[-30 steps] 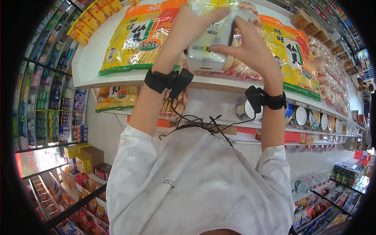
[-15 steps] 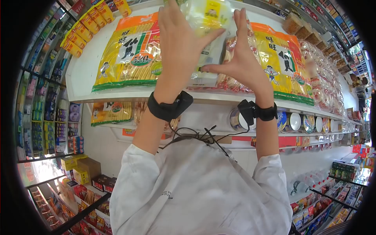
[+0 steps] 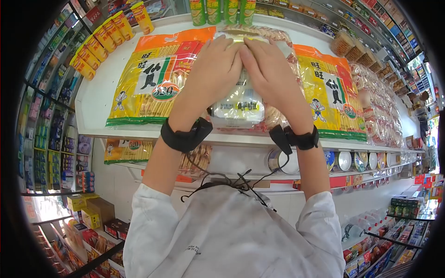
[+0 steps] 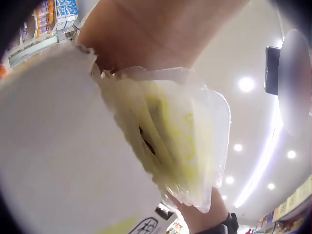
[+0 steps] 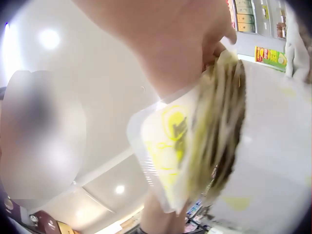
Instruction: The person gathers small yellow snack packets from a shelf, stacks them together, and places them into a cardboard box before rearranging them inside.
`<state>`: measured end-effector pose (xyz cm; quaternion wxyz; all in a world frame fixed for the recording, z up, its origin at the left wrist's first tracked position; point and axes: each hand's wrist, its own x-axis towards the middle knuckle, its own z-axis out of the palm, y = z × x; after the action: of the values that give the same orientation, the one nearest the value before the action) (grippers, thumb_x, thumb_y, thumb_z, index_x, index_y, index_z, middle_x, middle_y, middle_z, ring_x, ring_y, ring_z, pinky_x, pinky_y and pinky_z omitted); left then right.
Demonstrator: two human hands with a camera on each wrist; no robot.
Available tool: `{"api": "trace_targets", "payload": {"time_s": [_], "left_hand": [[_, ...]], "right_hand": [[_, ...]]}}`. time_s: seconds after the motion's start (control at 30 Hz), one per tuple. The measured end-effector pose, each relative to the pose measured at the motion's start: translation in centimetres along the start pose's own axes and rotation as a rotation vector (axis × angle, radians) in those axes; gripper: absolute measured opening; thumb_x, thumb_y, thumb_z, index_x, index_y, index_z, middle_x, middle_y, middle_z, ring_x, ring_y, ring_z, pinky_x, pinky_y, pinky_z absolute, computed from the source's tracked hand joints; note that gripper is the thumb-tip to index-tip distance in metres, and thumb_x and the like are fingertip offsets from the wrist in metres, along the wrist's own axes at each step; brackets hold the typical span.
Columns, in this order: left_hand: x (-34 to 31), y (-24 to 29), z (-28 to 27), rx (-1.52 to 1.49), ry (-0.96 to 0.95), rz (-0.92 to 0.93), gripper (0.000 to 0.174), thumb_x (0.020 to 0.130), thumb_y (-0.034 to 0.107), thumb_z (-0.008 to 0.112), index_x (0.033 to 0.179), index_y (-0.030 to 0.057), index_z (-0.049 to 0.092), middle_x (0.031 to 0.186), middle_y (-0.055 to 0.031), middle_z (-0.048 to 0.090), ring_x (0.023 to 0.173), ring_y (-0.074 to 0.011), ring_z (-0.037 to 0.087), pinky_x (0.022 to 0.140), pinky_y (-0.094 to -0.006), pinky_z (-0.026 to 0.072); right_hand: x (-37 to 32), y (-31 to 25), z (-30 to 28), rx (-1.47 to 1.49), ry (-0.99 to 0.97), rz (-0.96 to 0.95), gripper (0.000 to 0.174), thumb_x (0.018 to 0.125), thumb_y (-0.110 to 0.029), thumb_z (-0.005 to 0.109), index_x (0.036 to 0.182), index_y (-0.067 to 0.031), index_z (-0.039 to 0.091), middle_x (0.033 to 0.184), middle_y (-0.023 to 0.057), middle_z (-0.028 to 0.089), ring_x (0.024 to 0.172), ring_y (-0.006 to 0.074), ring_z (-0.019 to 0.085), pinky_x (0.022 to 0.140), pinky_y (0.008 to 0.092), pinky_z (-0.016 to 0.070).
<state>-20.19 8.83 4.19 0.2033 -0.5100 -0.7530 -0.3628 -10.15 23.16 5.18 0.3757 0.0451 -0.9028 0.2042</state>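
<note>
In the middle of the white shelf stands a white display box (image 3: 238, 111) with a torn, jagged rim. Packets in clear and yellow wrapping (image 5: 168, 141) fill it in a row, shown on their sides in the wrist views. My left hand (image 3: 215, 69) lies over the packets from the left, fingers together and pointing away. From the right, my right hand (image 3: 269, 72) lies over them likewise, its fingers meeting the left's above the box. The right wrist view shows some right fingers (image 5: 212, 51) bent against the packets. The box hides both palms from the wrist cameras.
Large yellow bags of rice crackers lie left (image 3: 146, 83) and right (image 3: 327, 92) of the box. Yellow canisters (image 3: 104, 37) line the left side, and green canisters (image 3: 222, 11) stand behind. Round tins (image 3: 343, 161) fill the lower shelf. Clear-wrapped packs (image 3: 380, 106) sit farther right.
My hands were spread apart around the box with thumbs out. They have come together over its top. The head view has tilted, bringing the green canisters into sight.
</note>
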Motion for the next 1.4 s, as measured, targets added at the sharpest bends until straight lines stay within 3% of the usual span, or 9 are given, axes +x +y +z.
{"api": "trace_targets", "payload": {"time_s": [0.23, 0.3, 0.53, 0.63, 0.8, 0.83, 1.13, 1.3, 1.4], "left_hand": [[-0.1, -1.2, 0.1, 0.122, -0.055, 0.107, 0.027, 0.104, 0.019, 0.048, 0.103, 0.0002, 0.066, 0.094, -0.0184, 0.069, 0.098, -0.0372, 0.066, 0.103, -0.0532, 0.0462], [-0.2, -0.9, 0.1, 0.138, -0.168, 0.019, 0.031, 0.107, 0.018, 0.043, 0.115, -0.0023, 0.065, 0.111, -0.0176, 0.069, 0.112, -0.0365, 0.063, 0.115, -0.0549, 0.0383], [0.4, -1.7, 1.9, 0.289, -0.027, 0.159, 0.027, 0.103, 0.020, 0.049, 0.104, 0.0009, 0.068, 0.095, -0.0145, 0.070, 0.099, -0.0353, 0.067, 0.104, -0.0521, 0.0461], [0.6, -1.8, 1.6, 0.314, -0.192, 0.112, 0.033, 0.105, 0.017, 0.048, 0.123, -0.0063, 0.064, 0.123, -0.0224, 0.067, 0.123, -0.0412, 0.059, 0.116, -0.0509, 0.0407], [0.5, -0.8, 1.3, 0.076, 0.149, 0.059, 0.037, 0.106, 0.024, 0.054, 0.120, -0.0086, 0.064, 0.127, -0.0277, 0.061, 0.124, -0.0439, 0.057, 0.109, -0.0488, 0.0448], [0.2, -0.5, 1.3, 0.092, 0.194, 0.034, 0.037, 0.106, 0.025, 0.055, 0.120, -0.0087, 0.064, 0.129, -0.0285, 0.060, 0.124, -0.0442, 0.057, 0.108, -0.0485, 0.0456], [-0.9, 0.9, -2.6, -0.208, 0.019, -0.003, 0.038, 0.104, 0.027, 0.062, 0.123, -0.0055, 0.064, 0.131, -0.0237, 0.061, 0.118, -0.0438, 0.062, 0.103, -0.0505, 0.0493], [-3.0, 0.0, -5.9, 0.109, -0.285, 0.151, 0.087, 0.093, 0.048, 0.076, 0.162, 0.0078, 0.040, 0.170, -0.0144, 0.038, 0.161, -0.0366, 0.025, 0.131, -0.0501, 0.0194], [-3.5, -0.9, -5.5, 0.069, -0.287, 0.104, 0.092, 0.090, 0.050, 0.079, 0.164, 0.0112, 0.039, 0.171, -0.0136, 0.035, 0.160, -0.0364, 0.026, 0.130, -0.0503, 0.0207]], "right_hand": [[0.2, 1.5, 1.2, -0.023, -0.014, -0.075, 0.034, 0.107, -0.022, 0.046, 0.109, 0.0037, 0.068, 0.100, 0.0214, 0.072, 0.102, 0.0383, 0.068, 0.120, 0.0528, 0.0376], [-0.1, 1.7, 1.8, -0.050, 0.035, -0.106, 0.034, 0.107, -0.021, 0.044, 0.107, 0.0033, 0.068, 0.095, 0.0212, 0.071, 0.098, 0.0380, 0.068, 0.120, 0.0525, 0.0372], [1.0, 2.8, -0.2, -0.100, -0.283, -0.061, 0.038, 0.106, -0.021, 0.045, 0.123, 0.0051, 0.066, 0.115, 0.0223, 0.072, 0.114, 0.0365, 0.067, 0.124, 0.0548, 0.0318], [-0.6, 3.3, 0.7, 0.026, -0.148, -0.101, 0.047, 0.105, -0.027, 0.051, 0.138, 0.0048, 0.058, 0.136, 0.0244, 0.064, 0.131, 0.0389, 0.058, 0.126, 0.0554, 0.0285], [-1.8, 0.9, -2.7, 0.082, -0.160, -0.179, 0.095, 0.091, -0.053, 0.074, 0.158, 0.0029, 0.038, 0.159, 0.0270, 0.044, 0.150, 0.0434, 0.040, 0.129, 0.0552, 0.0241], [-2.2, 1.2, -2.7, 0.026, -0.183, -0.173, 0.116, 0.078, -0.064, 0.082, 0.159, 0.0045, 0.036, 0.158, 0.0286, 0.045, 0.152, 0.0427, 0.038, 0.130, 0.0545, 0.0227], [-1.5, 0.4, -4.6, -0.157, -0.376, -0.150, 0.130, 0.069, -0.077, 0.081, 0.157, 0.0081, 0.039, 0.158, 0.0287, 0.046, 0.151, 0.0416, 0.039, 0.129, 0.0545, 0.0239], [-1.3, 1.1, -4.0, -0.268, -0.340, -0.257, 0.125, 0.071, -0.079, 0.078, 0.154, 0.0079, 0.044, 0.157, 0.0272, 0.048, 0.150, 0.0374, 0.043, 0.129, 0.0541, 0.0236], [-0.6, 1.1, -3.6, -0.250, -0.373, -0.250, 0.121, 0.072, -0.078, 0.078, 0.155, 0.0039, 0.044, 0.157, 0.0243, 0.049, 0.149, 0.0407, 0.042, 0.128, 0.0558, 0.0246]]}}
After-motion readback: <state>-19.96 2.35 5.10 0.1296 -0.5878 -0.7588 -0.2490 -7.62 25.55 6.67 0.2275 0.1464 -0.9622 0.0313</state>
